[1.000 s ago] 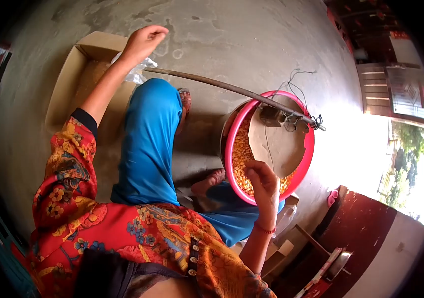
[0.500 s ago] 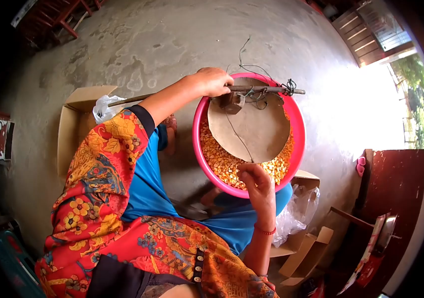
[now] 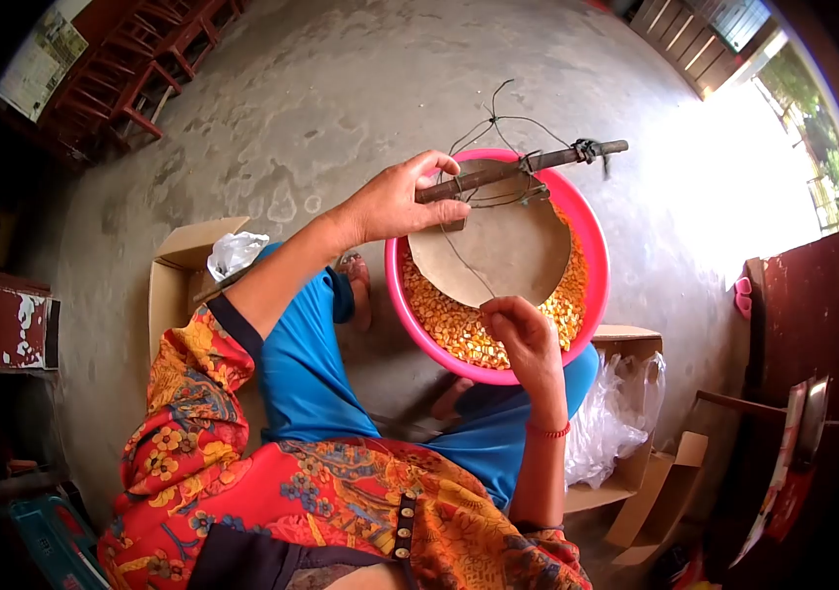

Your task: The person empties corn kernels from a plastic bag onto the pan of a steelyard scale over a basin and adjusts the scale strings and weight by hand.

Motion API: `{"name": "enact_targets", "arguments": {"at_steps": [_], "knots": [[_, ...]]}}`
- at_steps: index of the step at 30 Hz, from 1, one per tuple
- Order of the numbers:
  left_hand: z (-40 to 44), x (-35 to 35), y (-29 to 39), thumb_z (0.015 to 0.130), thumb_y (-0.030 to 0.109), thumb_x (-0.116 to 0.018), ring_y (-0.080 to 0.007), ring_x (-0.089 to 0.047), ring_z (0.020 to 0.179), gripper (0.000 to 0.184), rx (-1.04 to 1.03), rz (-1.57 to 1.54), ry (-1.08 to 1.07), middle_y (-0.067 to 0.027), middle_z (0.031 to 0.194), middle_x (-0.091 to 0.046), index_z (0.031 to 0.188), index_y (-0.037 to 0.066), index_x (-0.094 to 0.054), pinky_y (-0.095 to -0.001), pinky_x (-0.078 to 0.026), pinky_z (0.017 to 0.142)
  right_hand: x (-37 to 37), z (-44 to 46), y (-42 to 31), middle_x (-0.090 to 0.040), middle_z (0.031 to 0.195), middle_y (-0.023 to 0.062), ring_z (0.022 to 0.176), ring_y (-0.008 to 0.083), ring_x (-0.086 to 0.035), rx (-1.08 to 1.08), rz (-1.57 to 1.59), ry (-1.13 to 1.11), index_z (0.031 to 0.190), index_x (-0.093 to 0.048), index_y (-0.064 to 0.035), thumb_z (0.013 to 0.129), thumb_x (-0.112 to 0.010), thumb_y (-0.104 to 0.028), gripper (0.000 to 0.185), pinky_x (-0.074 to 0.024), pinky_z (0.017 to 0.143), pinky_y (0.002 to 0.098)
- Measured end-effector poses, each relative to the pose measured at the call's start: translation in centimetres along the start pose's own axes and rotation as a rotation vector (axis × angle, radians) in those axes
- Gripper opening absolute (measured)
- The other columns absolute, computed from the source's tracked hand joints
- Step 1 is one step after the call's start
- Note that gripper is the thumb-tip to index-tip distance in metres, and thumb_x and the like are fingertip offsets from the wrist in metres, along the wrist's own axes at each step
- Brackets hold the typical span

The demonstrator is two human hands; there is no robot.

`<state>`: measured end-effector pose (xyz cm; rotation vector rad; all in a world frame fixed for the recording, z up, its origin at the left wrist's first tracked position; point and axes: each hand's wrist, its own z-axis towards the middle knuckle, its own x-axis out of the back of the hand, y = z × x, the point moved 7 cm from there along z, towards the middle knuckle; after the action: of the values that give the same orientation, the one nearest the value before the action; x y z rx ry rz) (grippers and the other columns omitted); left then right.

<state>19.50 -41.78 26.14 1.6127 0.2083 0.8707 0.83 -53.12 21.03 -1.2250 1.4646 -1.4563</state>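
Part of the thin, dark wooden rod point(image 3: 577, 154) is hidden by the left hand point(image 3: 398, 202) and forearm, and the dark block point(image 3: 457, 225) below is barely seen. The rod is clasped between left thumb and curled fingers, across the round tan pan point(image 3: 513, 251) over yellow corn kernels point(image 3: 434, 307) in the round pink basin point(image 3: 595, 280). The right hand's point(image 3: 532, 349) fingertips are pressed together at the pan's near edge; whether the thin dark wire point(image 3: 470, 264) is pinched cannot be told. Beyond the basin, grey concrete floor point(image 3: 341, 93) is left open.

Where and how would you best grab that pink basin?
I'd probably take the pink basin by its rim, at the picture's right and from outside: there the rim stands bare above the corn kernels, clear of the round pan.
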Motion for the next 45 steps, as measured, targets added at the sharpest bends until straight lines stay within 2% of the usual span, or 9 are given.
{"name": "enact_targets", "arguments": {"at_steps": [9,16,23,30,34,36,38,42,45], "knots": [[-0.9,-1.8,-1.6,0.088,0.027,-0.059,-0.0059,-0.052,0.083,0.034,0.043,-0.344,-0.114,-0.0023,0.089,-0.061,0.112,0.002,-0.053,-0.0226,-0.044,0.072,-0.1,3.3,0.5,-0.061,0.08,0.0027,0.07,0.0068,-0.056,-0.052,0.023,0.011,0.1,-0.059,0.0018,0.084,-0.053,-0.003,0.017,-0.0471,0.062,0.0213],[-1.5,-3.3,2.3,0.088,0.018,-0.06,-0.0039,-0.05,0.08,0.023,0.022,-0.311,-0.209,0.002,0.084,-0.058,0.103,0.002,-0.059,-0.0197,-0.042,0.071,-1.3,6.3,1.3,-0.048,0.121,0.0113,0.102,0.0243,-0.055,0.142,-0.371,0.066,0.126,-0.043,-0.008,0.067,-0.072,-0.012,0.066,-0.0493,0.076,0.0348],[-2.5,-1.9,9.6,0.088,0.019,-0.059,0.0012,-0.046,0.071,0.022,-0.21,-0.387,-0.189,0.0063,0.08,-0.055,0.103,0.002,-0.06,-0.0144,-0.038,0.06,-0.7,4.9,-1.9,-0.035,0.136,0.01,0.128,0.0239,-0.031,-0.002,0.479,-0.253,0.139,-0.028,-0.0077,0.063,-0.05,0.007,0.08,-0.0355,0.099,0.0355],[-2.4,0.3,14.0,0.091,0.028,-0.054,0.0032,-0.032,0.047,0.025,-0.232,-0.445,-0.099,0.0077,0.062,-0.046,0.098,0.005,-0.061,-0.0127,-0.022,0.04,-0.8,8.1,-3.6,-0.029,0.143,0.0101,0.133,0.0234,-0.024,0.305,0.522,-0.397,0.141,-0.023,-0.0078,0.06,-0.071,-0.028,0.096,-0.0222,0.107,0.0358],[-2.9,1.6,14.3,0.09,0.031,-0.055,0.005,-0.031,0.045,0.027,-0.186,-0.339,-0.111,0.0077,0.061,-0.045,0.097,0.006,-0.061,-0.0121,-0.019,0.038,0.0,8.8,-3.6,-0.033,0.141,0.0087,0.132,0.0258,-0.027,0.314,0.046,-0.369,0.135,-0.037,-0.0133,0.065,-0.073,-0.026,0.079,-0.0266,0.105,0.0379],[-3.4,2.3,13.7,0.09,0.031,-0.056,0.005,-0.031,0.046,0.027,-0.169,-0.274,-0.115,0.0078,0.061,-0.045,0.096,0.006,-0.061,-0.0121,-0.019,0.038,-0.5,9.5,-3.5,-0.042,0.133,0.0112,0.125,0.0305,-0.037,0.552,-0.485,-0.329,0.113,-0.057,-0.0125,0.071,-0.071,-0.023,0.046,-0.0343,0.099,0.0397],[-3.7,2.8,13.1,0.089,0.032,-0.056,0.0051,-0.031,0.046,0.027,-0.152,-0.207,-0.112,0.0079,0.061,-0.045,0.096,0.006,-0.061,-0.0121,-0.018,0.038,1.8,11.2,-2.0,-0.059,0.1,0.0108,0.099,0.0279,-0.054,0.592,-0.446,0.02,0.082,-0.063,-0.0058,0.076,-0.066,-0.018,0.014,-0.0442,0.082,0.038],[-3.9,3.1,10.5,0.088,0.033,-0.058,0.0044,-0.03,0.047,0.028,-0.085,-0.236,-0.049,0.0074,0.063,-0.045,0.096,0.006,-0.061,-0.0122,-0.018,0.039,6.6,10.3,-0.2,-0.059,0.089,0.0103,0.078,0.0299,-0.058,0.326,-0.404,0.413,0.081,-0.063,-0.0053,0.079,-0.061,-0.013,0.008,-0.0459,0.067,0.0354],[-3.7,2.7,9.1,0.088,0.03,-0.058,0.0032,-0.03,0.046,0.027,-0.093,-0.306,-0.01,0.0059,0.063,-0.045,0.096,0.004,-0.061,-0.0135,-0.02,0.039,7.0,10.2,2.5,-0.06,0.102,0.0147,0.086,0.0295,-0.06,0.306,-0.382,0.366,0.106,-0.055,-0.0082,0.081,-0.059,-0.011,0.026,-0.0472,0.072,0.0342]]}}
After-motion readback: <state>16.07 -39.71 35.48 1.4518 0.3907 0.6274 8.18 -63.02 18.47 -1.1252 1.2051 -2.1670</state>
